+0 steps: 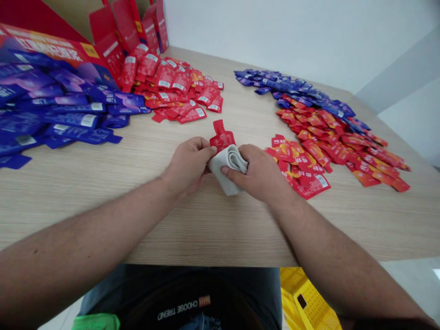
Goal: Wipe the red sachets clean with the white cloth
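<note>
A red pouch (222,139) with a narrow top tab is pinched by its left edge in my left hand (190,164). My right hand (263,173) grips a folded pale grey cloth (225,169), thumb in front, and the cloth lies against the pouch. The cloth covers the lower part of the pouch. Just right of my right hand lie several red and orange pouches (302,160), overlapping on the table. Beyond my left hand is a heap of red pouches (175,85) with white barcode labels.
Blue pouches (68,105) are heaped at the left before a printed red box (62,48). Open red cartons (129,27) stand behind. On the right, rows of blue pouches (292,87) and orange-red pouches (343,137) stretch along the table (213,229). A yellow basket (305,298) sits below the front edge.
</note>
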Demonstrator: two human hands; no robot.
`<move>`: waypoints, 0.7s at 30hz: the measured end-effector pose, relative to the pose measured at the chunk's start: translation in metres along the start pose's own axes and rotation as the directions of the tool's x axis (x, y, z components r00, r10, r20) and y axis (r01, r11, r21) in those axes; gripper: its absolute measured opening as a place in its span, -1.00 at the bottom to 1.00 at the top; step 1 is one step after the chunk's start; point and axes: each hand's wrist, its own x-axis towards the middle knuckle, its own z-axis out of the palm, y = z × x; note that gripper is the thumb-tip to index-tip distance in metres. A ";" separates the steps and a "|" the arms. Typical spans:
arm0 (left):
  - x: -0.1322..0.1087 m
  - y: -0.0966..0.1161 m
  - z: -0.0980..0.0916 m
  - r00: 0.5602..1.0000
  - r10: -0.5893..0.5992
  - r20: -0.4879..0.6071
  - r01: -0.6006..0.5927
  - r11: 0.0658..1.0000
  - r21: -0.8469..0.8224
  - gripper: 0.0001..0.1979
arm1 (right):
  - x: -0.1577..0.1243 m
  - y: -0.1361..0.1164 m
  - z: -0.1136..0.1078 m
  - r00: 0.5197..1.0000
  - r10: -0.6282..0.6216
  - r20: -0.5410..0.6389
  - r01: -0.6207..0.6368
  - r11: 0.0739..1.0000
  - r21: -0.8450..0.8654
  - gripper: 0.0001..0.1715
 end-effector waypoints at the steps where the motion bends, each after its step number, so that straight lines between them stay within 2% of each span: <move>1: 0.000 0.001 0.000 1.000 -0.002 0.007 0.002 1.000 -0.002 -0.79 | 0.000 0.000 -0.001 1.000 0.001 -0.013 -0.001 1.000 0.009 -0.68; 4: 0.000 0.003 0.000 1.000 0.010 0.023 -0.010 1.000 -0.004 -0.78 | 0.001 0.000 0.000 0.999 0.020 -0.032 -0.019 0.999 0.038 -0.68; 7: 0.003 0.004 -0.001 1.000 0.020 0.007 -0.020 1.000 0.020 -0.79 | 0.001 -0.001 -0.001 0.988 -0.067 0.139 0.056 0.995 0.077 -0.72; 9: 0.004 0.004 -0.003 0.999 0.025 0.032 -0.026 0.999 0.024 -0.79 | 0.001 0.001 -0.004 0.977 -0.097 0.192 0.075 0.990 0.116 -0.73; 12: 0.003 0.004 -0.006 0.984 0.075 0.159 -0.090 0.992 0.087 -0.79 | 0.003 0.009 -0.011 0.996 0.042 0.076 -0.059 0.969 0.241 -0.66; 14: -0.001 0.004 -0.008 0.951 0.102 0.293 -0.170 0.961 0.219 -0.83 | 0.005 0.016 -0.014 0.990 0.139 0.026 -0.137 0.904 0.405 -0.59; 16: -0.006 0.005 -0.009 0.892 0.108 0.440 -0.270 0.907 0.324 -0.85 | 0.008 0.025 -0.012 0.983 0.184 0.031 -0.169 0.812 0.559 -0.53; 18: -0.010 0.006 -0.009 0.831 0.106 0.545 -0.334 0.880 0.338 -0.82 | 0.010 0.031 -0.007 0.973 0.229 0.025 -0.188 0.724 0.664 -0.49; 20: -0.011 0.005 -0.008 0.822 0.096 0.562 -0.311 0.902 0.301 -0.80 | 0.011 0.034 -0.002 0.963 0.268 0.012 -0.194 0.664 0.722 -0.47; 21: -0.010 0.004 -0.007 0.844 0.083 0.529 -0.263 0.925 0.274 -0.80 | 0.011 0.033 0.000 0.962 0.273 0.011 -0.192 0.647 0.738 -0.47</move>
